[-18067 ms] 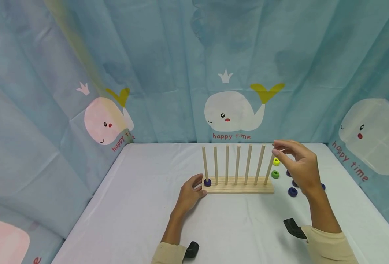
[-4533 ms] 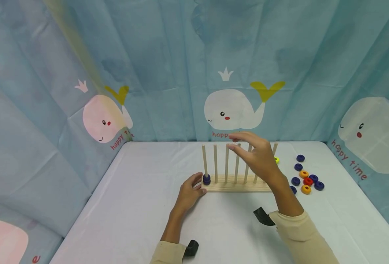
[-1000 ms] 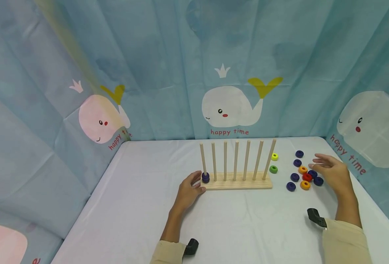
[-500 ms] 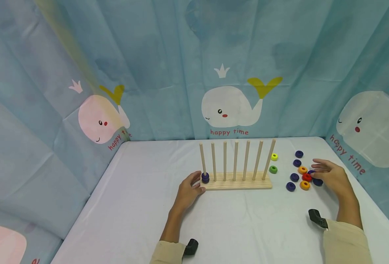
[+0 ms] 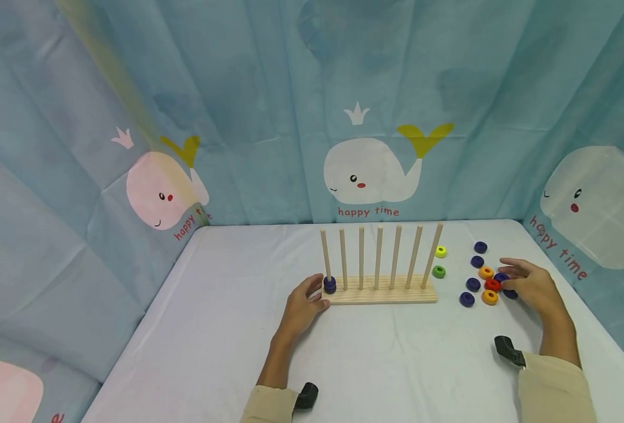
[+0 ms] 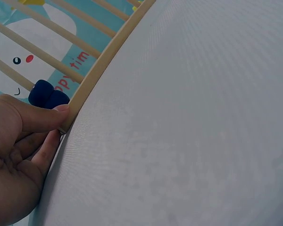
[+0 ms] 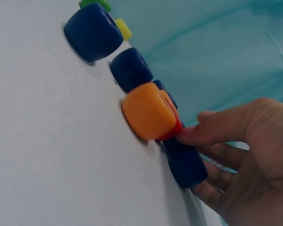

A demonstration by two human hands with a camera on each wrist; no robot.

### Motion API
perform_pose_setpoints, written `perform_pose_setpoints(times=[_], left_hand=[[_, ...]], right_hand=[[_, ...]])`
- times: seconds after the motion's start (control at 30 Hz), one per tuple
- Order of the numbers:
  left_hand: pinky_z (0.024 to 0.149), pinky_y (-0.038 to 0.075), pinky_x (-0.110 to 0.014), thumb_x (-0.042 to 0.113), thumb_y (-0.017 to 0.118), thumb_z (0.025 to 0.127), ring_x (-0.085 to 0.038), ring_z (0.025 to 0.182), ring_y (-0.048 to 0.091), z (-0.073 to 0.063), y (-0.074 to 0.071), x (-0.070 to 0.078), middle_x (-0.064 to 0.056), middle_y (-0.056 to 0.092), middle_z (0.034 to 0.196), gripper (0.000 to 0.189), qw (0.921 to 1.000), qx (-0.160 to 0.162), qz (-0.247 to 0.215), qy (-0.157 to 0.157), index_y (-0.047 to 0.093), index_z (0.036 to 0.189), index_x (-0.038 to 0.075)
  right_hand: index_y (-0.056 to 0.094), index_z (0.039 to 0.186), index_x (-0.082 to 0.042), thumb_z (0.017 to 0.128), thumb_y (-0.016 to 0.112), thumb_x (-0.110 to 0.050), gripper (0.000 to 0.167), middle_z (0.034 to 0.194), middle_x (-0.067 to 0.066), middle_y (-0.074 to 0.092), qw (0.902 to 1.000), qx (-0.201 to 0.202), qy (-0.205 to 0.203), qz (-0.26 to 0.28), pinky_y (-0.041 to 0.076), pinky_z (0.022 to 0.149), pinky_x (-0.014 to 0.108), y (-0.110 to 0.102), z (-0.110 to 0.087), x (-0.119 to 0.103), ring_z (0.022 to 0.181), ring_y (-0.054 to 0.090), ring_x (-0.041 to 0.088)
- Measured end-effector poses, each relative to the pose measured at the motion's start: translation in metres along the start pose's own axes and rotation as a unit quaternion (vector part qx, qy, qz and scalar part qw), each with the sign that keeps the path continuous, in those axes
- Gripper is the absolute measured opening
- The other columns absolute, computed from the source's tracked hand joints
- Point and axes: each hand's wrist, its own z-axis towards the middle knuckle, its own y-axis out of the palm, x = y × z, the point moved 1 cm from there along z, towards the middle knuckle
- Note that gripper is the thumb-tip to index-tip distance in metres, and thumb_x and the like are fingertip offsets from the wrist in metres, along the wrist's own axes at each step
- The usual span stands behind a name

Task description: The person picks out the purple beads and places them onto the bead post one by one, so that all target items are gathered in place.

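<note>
In the head view, my left hand (image 5: 300, 306) grips the left end of a wooden peg rack (image 5: 381, 298), thumb in front and fingers behind. Two dark blue beads (image 5: 329, 285) sit stacked on the rack's leftmost peg; the other pegs are bare. My right hand (image 5: 535, 288) is among the loose beads at the right, thumb and fingers around a blue bead (image 5: 501, 278). In the right wrist view, the thumb presses near the red bead (image 7: 172, 132); another blue bead (image 7: 187, 165) lies just under the hand, and an orange bead (image 7: 148, 111) is beside them.
More blue beads (image 5: 467, 299) lie left of the right hand, with a second orange bead (image 5: 486, 272). A green bead (image 5: 438, 272) and a yellow bead (image 5: 440, 251) are near the rack's right end. A printed curtain (image 5: 269, 117) hangs behind the white table (image 5: 227, 329).
Over the last second my right hand has lowered slightly onto the blue beads. Since the oldest frame, a second blue bead has joined the leftmost peg. My left hand stays on the rack.
</note>
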Motion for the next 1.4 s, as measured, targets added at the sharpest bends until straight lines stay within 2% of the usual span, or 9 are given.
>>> perform_pose_setpoints(times=[0.3,0.6,0.93,1.17,1.4], left_hand=[[0.111,0.055,-0.026,-0.006,0.074,0.092,-0.033,0.145,0.054,0.0,0.001,0.0,-0.018,0.055,0.156,0.066,1.0,0.003,-0.001,-0.001,0.052,0.153,0.002],[0.112,0.055,-0.027,-0.006,0.073,0.092,-0.033,0.145,0.054,0.0,0.001,0.0,-0.018,0.055,0.156,0.066,1.0,0.002,-0.002,-0.001,0.052,0.154,0.002],[0.112,0.055,-0.028,-0.006,0.073,0.092,-0.034,0.145,0.054,-0.001,0.0,0.0,-0.018,0.055,0.156,0.065,1.0,0.0,-0.004,0.002,0.052,0.154,0.002],[0.112,0.055,-0.028,-0.006,0.073,0.092,-0.034,0.145,0.054,-0.001,0.001,0.0,-0.019,0.055,0.156,0.065,1.0,0.002,-0.004,-0.001,0.052,0.153,0.002],[0.111,0.056,-0.027,-0.005,0.074,0.092,-0.034,0.145,0.054,-0.001,0.001,0.0,-0.018,0.056,0.155,0.065,1.0,0.002,0.003,0.0,0.053,0.153,0.003]], right_hand=[[0.036,0.16,0.004,0.1,0.063,-0.002,0.067,0.153,0.04,0.044,0.999,0.0,0.037,-0.026,0.034,0.113,0.083,-0.002,0.0,0.001,0.138,0.04,0.062],[0.038,0.159,0.003,0.102,0.065,-0.012,0.065,0.153,0.039,0.045,0.9986,0.003,0.031,-0.044,0.034,0.109,0.085,-0.005,-0.001,0.002,0.139,0.038,0.063],[0.038,0.162,-0.001,0.108,0.059,-0.026,0.063,0.159,0.035,0.041,0.9979,0.049,0.041,-0.014,0.027,0.113,0.087,-0.009,-0.005,-0.008,0.152,0.023,0.061],[0.039,0.162,-0.004,0.11,0.056,-0.029,0.06,0.161,0.032,0.042,0.9981,0.061,0.009,0.008,0.039,0.112,0.081,-0.009,-0.008,-0.022,0.145,0.039,0.059],[0.041,0.161,-0.005,0.11,0.056,-0.037,0.062,0.161,0.03,0.043,0.9973,0.064,-0.032,0.019,0.042,0.112,0.078,-0.005,-0.012,-0.039,0.144,0.042,0.058]])
